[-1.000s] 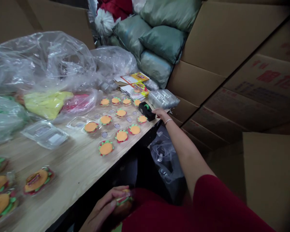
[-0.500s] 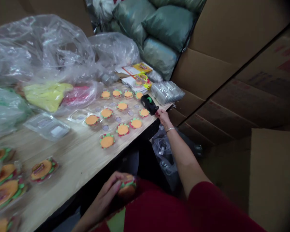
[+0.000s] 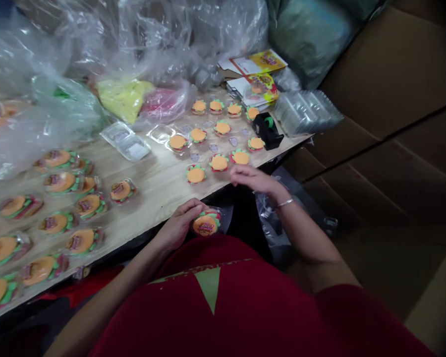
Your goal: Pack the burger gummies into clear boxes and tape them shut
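Item held: packed burger (image 3: 206,223), a round orange top with a green scalloped rim, a red edge and a small printed label on its face, sealed in clear plastic that sticks out to the right.
Item location: at the near edge of the table (image 3: 159,186), just off the board and above the red garment, roughly centre of view.
Left hand (image 3: 180,224): fingers clasped round the left side of the packed burger, thumb on the upper rim.
Right hand (image 3: 253,179): fingers loosely curled and motion-blurred (whether they pinch anything cannot be told); it hovers near the table edge, up and to the right of the packed burger, apart from it.
Tape dispenser (image 3: 267,130): black with a green roll, on the far right of the table, well apart from both hands.
Loose burgers (image 3: 219,162): unpacked, in rows between the dispenser and the near edge.
Finished packs (image 3: 59,181): laid in rows on the near left.
Change, right hand: it was at the tape dispenser half a second ago and has since drawn back toward the body.
Change, left hand: it has raised the packed burger from the lap to table-edge level, label face now showing.
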`<state>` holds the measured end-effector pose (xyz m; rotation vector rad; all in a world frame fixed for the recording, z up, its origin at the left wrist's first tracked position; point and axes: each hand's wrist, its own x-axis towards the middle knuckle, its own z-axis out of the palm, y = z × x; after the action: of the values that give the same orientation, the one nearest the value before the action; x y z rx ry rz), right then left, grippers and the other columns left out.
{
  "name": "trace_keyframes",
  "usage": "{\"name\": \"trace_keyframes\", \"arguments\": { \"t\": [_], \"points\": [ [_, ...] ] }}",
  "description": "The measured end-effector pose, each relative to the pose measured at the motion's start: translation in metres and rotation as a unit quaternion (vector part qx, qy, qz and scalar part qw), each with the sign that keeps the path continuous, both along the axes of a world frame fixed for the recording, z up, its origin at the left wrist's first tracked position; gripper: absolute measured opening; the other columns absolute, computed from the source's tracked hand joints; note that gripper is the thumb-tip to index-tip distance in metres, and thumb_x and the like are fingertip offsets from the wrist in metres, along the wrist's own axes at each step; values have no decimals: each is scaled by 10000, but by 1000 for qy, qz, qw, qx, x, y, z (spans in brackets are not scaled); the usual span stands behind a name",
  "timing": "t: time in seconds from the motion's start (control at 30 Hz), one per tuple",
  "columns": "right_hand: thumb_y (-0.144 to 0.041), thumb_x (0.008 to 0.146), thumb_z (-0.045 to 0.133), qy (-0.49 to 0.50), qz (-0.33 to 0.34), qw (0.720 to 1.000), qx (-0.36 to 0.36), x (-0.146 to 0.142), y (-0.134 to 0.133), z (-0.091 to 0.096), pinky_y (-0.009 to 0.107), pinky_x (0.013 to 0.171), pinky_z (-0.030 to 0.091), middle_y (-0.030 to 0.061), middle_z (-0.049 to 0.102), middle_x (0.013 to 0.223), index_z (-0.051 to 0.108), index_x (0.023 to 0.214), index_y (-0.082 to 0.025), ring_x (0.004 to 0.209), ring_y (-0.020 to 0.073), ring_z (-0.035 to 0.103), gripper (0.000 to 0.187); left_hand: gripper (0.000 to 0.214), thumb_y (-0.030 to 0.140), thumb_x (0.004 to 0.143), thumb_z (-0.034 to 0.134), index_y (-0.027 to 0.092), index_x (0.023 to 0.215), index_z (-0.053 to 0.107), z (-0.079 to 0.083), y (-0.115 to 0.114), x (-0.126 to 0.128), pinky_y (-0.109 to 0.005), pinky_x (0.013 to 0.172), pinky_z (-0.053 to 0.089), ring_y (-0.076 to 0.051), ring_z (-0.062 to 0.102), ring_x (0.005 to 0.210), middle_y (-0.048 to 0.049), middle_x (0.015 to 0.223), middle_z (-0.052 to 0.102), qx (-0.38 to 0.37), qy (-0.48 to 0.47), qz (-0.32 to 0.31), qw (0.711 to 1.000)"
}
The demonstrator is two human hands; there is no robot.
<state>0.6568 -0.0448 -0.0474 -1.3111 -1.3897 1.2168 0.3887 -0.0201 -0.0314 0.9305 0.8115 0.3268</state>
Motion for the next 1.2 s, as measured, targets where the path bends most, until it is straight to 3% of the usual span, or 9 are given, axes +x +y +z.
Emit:
{"name": "trace_keyframes", "arguments": {
  "t": [0.07,0.1,0.27,0.47,0.63,0.73,0.93,1.1,1.2],
  "points": [
    [-412,863,573,-33,196,980,11,-31,1,14,235,652,386,-18,526,704,583,736,-173,674,110,459,271,195,354,741,695,181,768,609,-2,1,1,-268,625,485,-162,622,665,-38,769,682,-1,-1,-3,1000],
    [-408,874,556,-48,248,967,20,-42,2,19,227,630,371,-22,514,691,576,731,-171,660,107,444,278,192,353,740,695,182,766,610,-2,1,1,-262,616,481,-155,615,653,-31,757,675,-1,-3,-3,1000],
    [-332,890,512,-107,311,943,54,-56,9,31,231,603,338,-14,512,669,560,685,-177,631,109,440,261,191,342,734,696,178,764,603,-1,-3,1,-261,612,480,-154,602,653,-31,737,651,2,-3,1,1000],
    [-260,854,577,-270,253,927,65,-65,-2,34,269,570,261,-22,468,562,581,635,-178,508,94,333,234,182,341,757,674,182,758,585,-6,-9,-1,-236,585,451,-131,572,626,-13,699,625,11,-10,-9,1000],
    [-321,776,714,-319,95,935,124,-69,-20,40,275,664,336,55,588,831,631,905,-163,717,159,485,220,205,357,768,666,172,775,578,-11,-13,-4,-229,585,439,-129,571,631,-13,711,625,25,16,-9,1000],
    [-259,865,618,-341,44,924,168,-74,-30,40,275,718,351,61,596,852,621,851,-152,791,163,508,108,215,363,768,664,170,796,575,-10,-13,-5,-236,614,449,-132,579,655,-3,735,625,22,13,-1,1000],
    [-210,884,544,-146,62,987,37,-93,-36,6,206,585,340,-18,566,662,593,773,-131,608,93,481,145,236,358,744,672,180,770,520,-11,-16,-4,-191,575,403,-90,511,597,49,663,555,44,25,25,998],
    [-204,902,462,-90,86,992,5,-105,-21,-22,197,569,335,-31,505,649,539,719,-136,609,90,435,210,285,403,718,659,180,788,497,-17,-12,-9,-211,594,429,-111,532,627,37,690,562,50,52,18,997],
    [-278,903,493,-89,90,992,1,-110,-5,-33,201,558,333,-33,505,626,538,677,-145,594,94,438,266,299,457,734,595,189,816,492,-19,15,-17,-250,614,453,-152,573,659,15,722,590,122,132,-33,983]
  ]
}}
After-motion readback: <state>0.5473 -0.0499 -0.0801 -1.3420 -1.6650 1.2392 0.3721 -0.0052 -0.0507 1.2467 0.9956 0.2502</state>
